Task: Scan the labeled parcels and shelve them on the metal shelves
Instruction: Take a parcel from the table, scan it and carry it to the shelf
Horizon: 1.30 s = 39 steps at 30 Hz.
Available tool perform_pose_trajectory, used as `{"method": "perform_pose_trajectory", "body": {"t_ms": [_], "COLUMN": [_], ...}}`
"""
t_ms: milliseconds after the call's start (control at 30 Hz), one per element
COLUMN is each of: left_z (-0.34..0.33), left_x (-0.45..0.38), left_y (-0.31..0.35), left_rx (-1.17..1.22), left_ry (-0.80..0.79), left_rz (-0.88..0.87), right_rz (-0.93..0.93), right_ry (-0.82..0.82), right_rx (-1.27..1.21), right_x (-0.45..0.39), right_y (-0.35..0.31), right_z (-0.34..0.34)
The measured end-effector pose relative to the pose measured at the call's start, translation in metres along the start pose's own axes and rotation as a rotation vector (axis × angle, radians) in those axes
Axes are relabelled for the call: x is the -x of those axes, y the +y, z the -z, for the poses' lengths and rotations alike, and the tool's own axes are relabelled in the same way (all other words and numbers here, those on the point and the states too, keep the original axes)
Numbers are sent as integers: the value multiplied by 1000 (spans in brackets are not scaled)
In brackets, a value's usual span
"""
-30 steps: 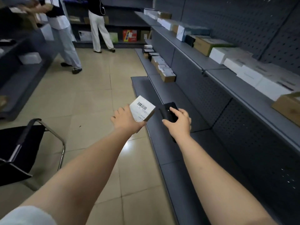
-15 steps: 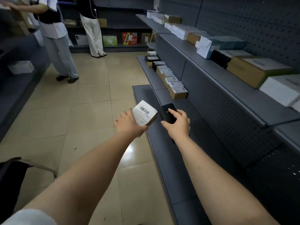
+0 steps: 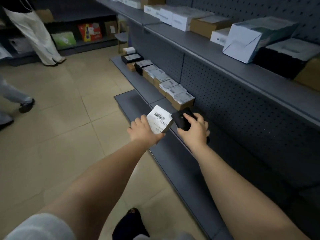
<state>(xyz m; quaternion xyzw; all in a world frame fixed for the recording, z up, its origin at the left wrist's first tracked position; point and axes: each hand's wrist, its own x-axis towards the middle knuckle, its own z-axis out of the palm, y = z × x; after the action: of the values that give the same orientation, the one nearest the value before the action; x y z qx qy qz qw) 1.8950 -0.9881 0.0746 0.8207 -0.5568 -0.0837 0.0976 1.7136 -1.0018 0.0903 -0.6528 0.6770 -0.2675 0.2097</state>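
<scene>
My left hand [image 3: 142,130] grips a small cardboard parcel [image 3: 159,118] whose white label with a barcode faces up. Right beside it my right hand [image 3: 194,129] holds a black handheld scanner [image 3: 181,119], its head close to the parcel's right edge. Both hover over the front of the low grey metal shelf [image 3: 183,163]. A row of labeled parcels [image 3: 170,86] stands along that shelf just beyond my hands, the nearest a brown box [image 3: 183,100].
The upper shelf [image 3: 233,66] carries white, brown and black boxes, with a tilted white carton [image 3: 249,40]. Two people's legs [image 3: 34,35] stand on the tiled floor at the left. My foot in a dark shoe [image 3: 129,224] is beside the shelf base.
I have walked forward along the shelving; the row of parcels is much nearer. Parcel and scanner stay together in my hands. The chair has left the view.
</scene>
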Motion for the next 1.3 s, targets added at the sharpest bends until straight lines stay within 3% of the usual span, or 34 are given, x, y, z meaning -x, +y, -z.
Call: {"method": "perform_pose_trajectory", "body": {"t_ms": [333,567,733,1000,1133,1233,1300], "left_z": [-39,-95,-135,-169,-167,-165,-172], "left_x": [-152,-205,-220,-254,-257,-262,-268], "left_y": [29,71,82,107,88,44,15], "left_rx": [-12,14,23,-27,-47,-226,-419], "left_ry": [-223,-371,-513,-633,-641,-533,-579], "left_rz": [-213,-185,-101,-238,-495,-985,-1262], "right_rz": [-266,-385,-595,-811,-888,-936,-967], "right_ry": [88,123,169,314,404,489,515], "right_rx": [124,75,-79,-141,-140,-167,-185], "right_x": [-88,-136,-154,-157,-159,-161,-163], "right_y": [-8,29,42,50,44,38,34], "right_z": [-59,-82,-107,-137,-150,-161,-171]}}
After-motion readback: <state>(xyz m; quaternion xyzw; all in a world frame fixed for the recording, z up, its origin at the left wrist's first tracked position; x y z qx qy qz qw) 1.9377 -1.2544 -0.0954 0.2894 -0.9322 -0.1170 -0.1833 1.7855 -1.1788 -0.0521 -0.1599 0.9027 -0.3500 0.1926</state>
